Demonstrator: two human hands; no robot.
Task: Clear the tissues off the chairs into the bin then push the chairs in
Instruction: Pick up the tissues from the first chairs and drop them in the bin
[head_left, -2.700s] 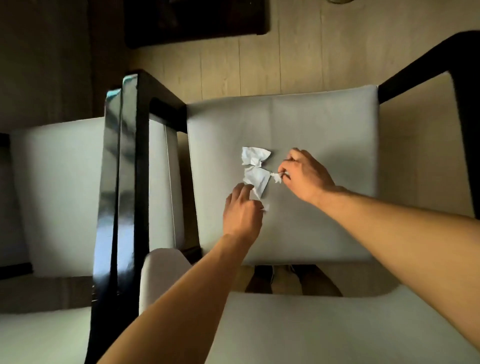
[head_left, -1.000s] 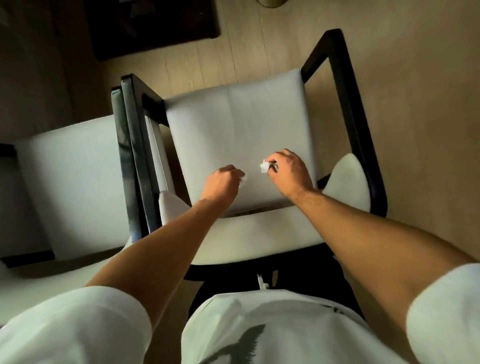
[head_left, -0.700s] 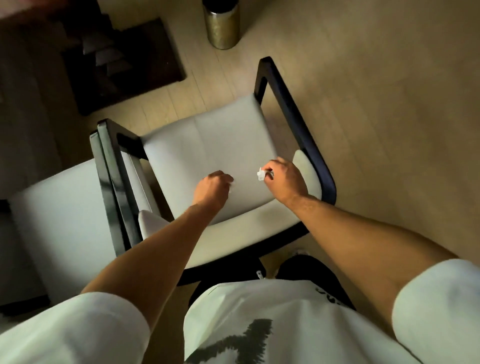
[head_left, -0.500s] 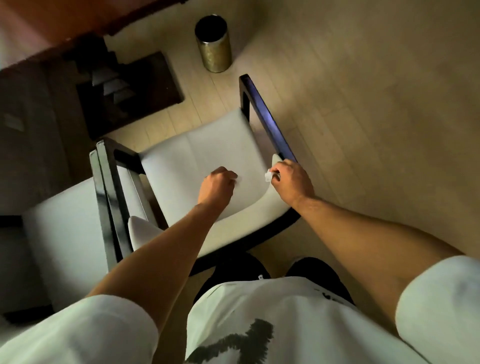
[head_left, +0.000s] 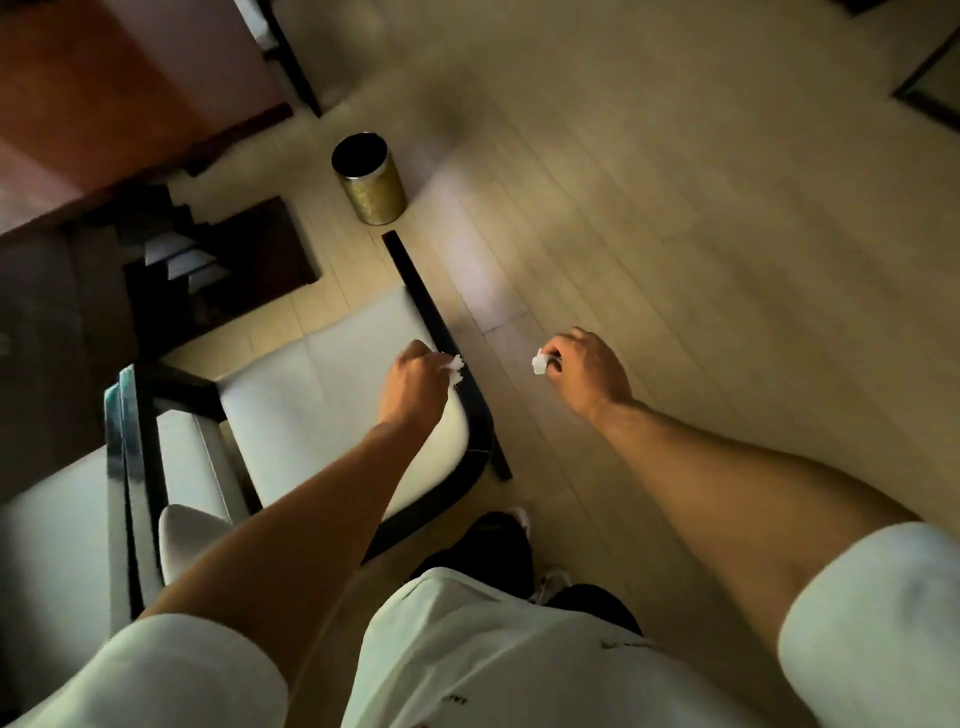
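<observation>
My left hand (head_left: 413, 384) is closed around a crumpled white tissue (head_left: 455, 367), held above the right edge of the white-cushioned chair (head_left: 317, 400). Off to the right, over bare floor, my right hand (head_left: 584, 371) pinches a second small white tissue (head_left: 539, 362). The chair's seat shows no tissue on it. A round gold bin (head_left: 370, 179) with a dark inside stands upright on the floor beyond the chair's black armrest (head_left: 434, 332), well ahead of both hands.
A second white chair (head_left: 57, 540) stands close on the left, its black frame (head_left: 127, 467) beside the first. A reddish wooden table (head_left: 114, 88) fills the upper left, its dark base (head_left: 218, 270) below. Pale wooden floor (head_left: 701, 234) stretches to the right.
Both hands lifted the tissues off the seat and moved right; the right hand now hangs over the floor. The view swung up and right, bringing the bin and table into sight.
</observation>
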